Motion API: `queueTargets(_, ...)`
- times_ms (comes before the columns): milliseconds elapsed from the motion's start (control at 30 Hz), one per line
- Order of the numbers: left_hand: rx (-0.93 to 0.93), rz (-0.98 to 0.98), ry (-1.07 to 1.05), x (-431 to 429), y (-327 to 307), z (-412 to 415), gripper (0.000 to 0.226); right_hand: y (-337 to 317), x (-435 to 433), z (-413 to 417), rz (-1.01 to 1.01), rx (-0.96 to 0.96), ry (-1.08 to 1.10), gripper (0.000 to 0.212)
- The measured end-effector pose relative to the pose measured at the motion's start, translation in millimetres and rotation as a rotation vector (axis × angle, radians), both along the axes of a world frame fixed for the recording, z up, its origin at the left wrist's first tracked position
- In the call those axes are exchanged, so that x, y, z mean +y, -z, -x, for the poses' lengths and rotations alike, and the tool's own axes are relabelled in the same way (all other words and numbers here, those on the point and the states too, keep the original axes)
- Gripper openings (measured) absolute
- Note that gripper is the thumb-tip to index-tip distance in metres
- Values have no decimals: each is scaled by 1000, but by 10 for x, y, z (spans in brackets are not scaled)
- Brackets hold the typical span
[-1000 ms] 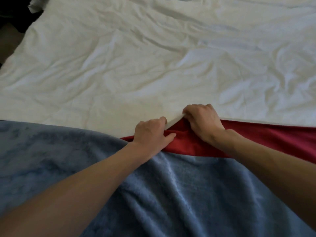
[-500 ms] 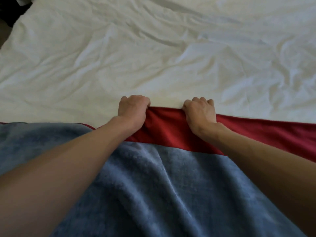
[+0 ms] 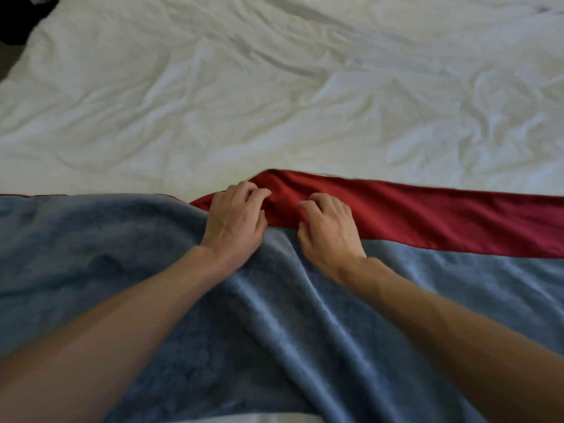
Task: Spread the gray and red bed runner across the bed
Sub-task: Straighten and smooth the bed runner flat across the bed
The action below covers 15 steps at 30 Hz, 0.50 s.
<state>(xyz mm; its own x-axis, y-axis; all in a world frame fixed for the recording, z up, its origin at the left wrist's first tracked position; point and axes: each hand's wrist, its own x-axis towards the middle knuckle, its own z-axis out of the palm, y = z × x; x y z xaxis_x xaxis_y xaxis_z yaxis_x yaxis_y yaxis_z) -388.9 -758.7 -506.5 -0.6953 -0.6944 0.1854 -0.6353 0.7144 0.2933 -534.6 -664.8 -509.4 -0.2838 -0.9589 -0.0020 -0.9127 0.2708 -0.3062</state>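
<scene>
From your head camera, your left hand (image 3: 233,219) and right hand (image 3: 328,228) rest side by side on the bed runner (image 3: 274,315), fingers curled and bunching its red band (image 3: 427,218) between them. The gray part lies beneath your wrists and forearms; the wrinkled white sheet (image 3: 274,102) stretches beyond your fingertips.

Plush gray runner (image 3: 213,315) (smooth matt red band (image 3: 427,221)); creased cotton-like sheet (image 3: 244,102).
</scene>
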Motion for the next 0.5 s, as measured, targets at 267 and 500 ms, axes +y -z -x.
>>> queueTargets(267, -2, 4, 23, 525, -3, -624, 35, -41, 633, -667, 28, -40, -96, 24)
queueTargets(500, -48, -55, 73, 1103, 38, -1196, 32, -85, 1358, -1185, 56, -58, -241, 38)
